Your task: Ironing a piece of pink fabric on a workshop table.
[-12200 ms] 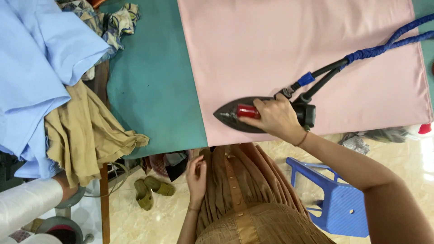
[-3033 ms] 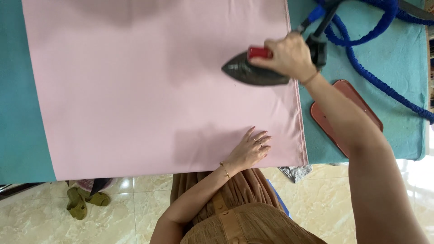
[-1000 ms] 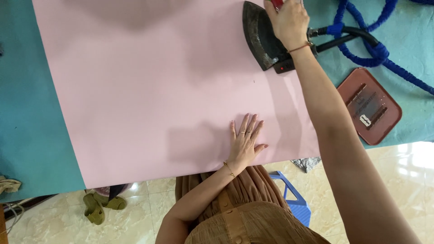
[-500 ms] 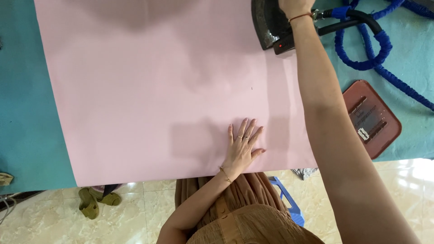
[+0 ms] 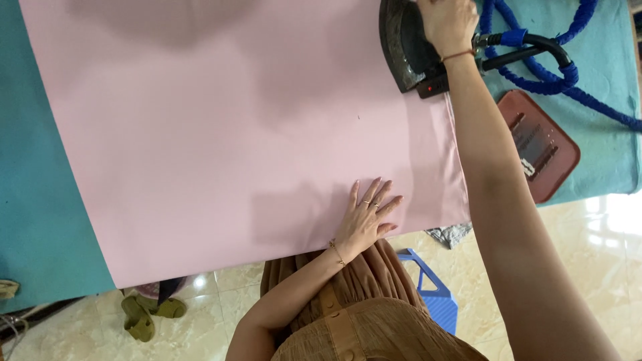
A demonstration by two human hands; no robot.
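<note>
Here, the head view looks down on an ironing set-up.
Pink cloth: a large smooth sheet of pink cloth (image 5: 221,147) lies flat over most of the counter (image 5: 40,220), its near edge running along the counter's front side.
Counter: it is padded in teal, and the teal shows bare to the left of the cloth and again on the right.
Iron: a dark steam iron (image 5: 404,47) sits on the cloth's far right corner, its sole flat on the fabric.
Right hand: the right hand (image 5: 447,23) is on top of the iron, its grip closed round the handle, with a thin red band at the wrist.
Left hand: the left hand (image 5: 366,217) lies palm down on the cloth near its front edge, fingers spread and holding nothing, with rings on two fingers and a fine bracelet at the wrist; it is well apart from the iron.
Hose: a blue wrapped hose (image 5: 568,70) runs from the back of the iron and loops over the teal cover to the right.
Iron rest: a reddish-brown pad (image 5: 542,147) lies on the teal cover just beside the cloth's right edge.
Floor: below the counter are pale glossy tiles, a blue plastic stool (image 5: 431,297) and a pair of olive sandals (image 5: 144,314).
</note>
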